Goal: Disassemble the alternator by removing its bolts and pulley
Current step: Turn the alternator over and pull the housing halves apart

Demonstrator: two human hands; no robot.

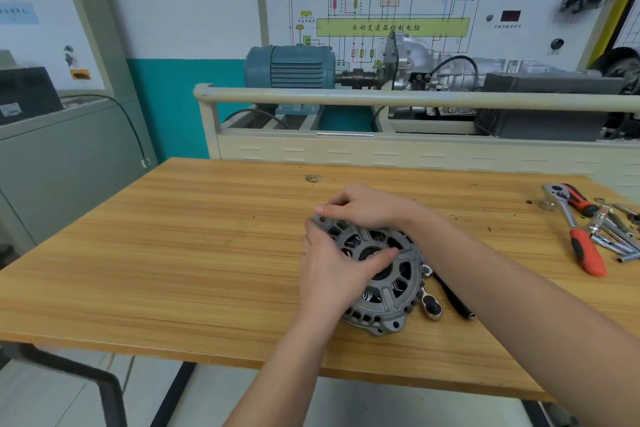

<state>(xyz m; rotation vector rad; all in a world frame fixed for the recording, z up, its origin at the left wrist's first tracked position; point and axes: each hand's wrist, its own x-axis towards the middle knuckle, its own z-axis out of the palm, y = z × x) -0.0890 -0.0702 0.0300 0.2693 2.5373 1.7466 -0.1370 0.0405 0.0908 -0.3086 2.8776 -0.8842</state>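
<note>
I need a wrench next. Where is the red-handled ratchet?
The ratchet lies on the table's far right side, beside loose sockets and extensions, well right of the alternator.

We see two bare forearms with the left hand (332, 270) and right hand (367, 206), no sleeves, gloves or jewellery visible.

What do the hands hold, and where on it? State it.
Both hold the alternator: the left hand lies over its front face with the thumb at the hub, the right hand grips its far rim.
</note>
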